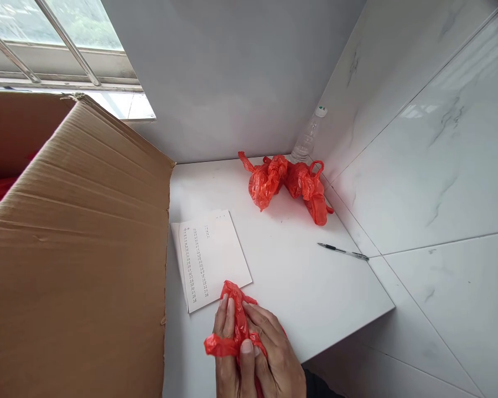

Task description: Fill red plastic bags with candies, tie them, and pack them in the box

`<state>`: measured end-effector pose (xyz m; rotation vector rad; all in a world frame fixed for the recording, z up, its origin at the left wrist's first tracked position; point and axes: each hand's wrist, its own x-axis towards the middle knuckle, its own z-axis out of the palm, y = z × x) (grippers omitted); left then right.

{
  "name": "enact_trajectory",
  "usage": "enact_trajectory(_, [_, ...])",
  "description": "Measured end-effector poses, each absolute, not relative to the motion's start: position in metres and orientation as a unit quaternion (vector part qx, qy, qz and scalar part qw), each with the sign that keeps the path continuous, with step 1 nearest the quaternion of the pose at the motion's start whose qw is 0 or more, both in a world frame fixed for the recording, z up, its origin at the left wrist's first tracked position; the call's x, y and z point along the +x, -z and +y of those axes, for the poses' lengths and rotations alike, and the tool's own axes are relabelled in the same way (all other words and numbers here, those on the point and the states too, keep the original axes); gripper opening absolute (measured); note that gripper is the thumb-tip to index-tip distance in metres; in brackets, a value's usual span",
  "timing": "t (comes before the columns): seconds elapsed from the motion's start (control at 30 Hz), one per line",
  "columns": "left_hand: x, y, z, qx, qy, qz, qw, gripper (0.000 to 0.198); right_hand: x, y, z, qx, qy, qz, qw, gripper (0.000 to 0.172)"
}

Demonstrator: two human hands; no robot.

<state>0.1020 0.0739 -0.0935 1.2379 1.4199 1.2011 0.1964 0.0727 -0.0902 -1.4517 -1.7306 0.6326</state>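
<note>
Both my hands are together at the bottom centre, gripping one crumpled red plastic bag (234, 316) just above the white table (307, 282). My left hand (227, 354) has its fingers behind the bag and its thumb pressed over the twisted red end. My right hand (276, 354) wraps around the bag from the right. The bag's top lies over the lower corner of a white sheet of paper (211, 257) printed with columns of small figures.
A large open cardboard box (78, 249) fills the left, with red plastic showing inside. Two knotted red bags (288, 185) lie at the table's far end by a clear plastic bottle (307, 137). A pen (342, 252) lies near the tiled right wall.
</note>
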Motion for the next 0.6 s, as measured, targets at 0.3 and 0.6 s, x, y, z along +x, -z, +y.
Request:
enact_trajectory(0.3, [0.109,0.097,0.067,0.469,-0.499,0.589,0.43,0.05,0.187,0.101,0.067,-0.575,-0.193,-0.681,0.41,0.054])
enact_trajectory(0.6, [0.097,0.064,0.074,0.44,-0.496,0.613,0.43,0.043,0.208,0.073,0.068,-0.579,-0.319,-0.607,0.441,0.043])
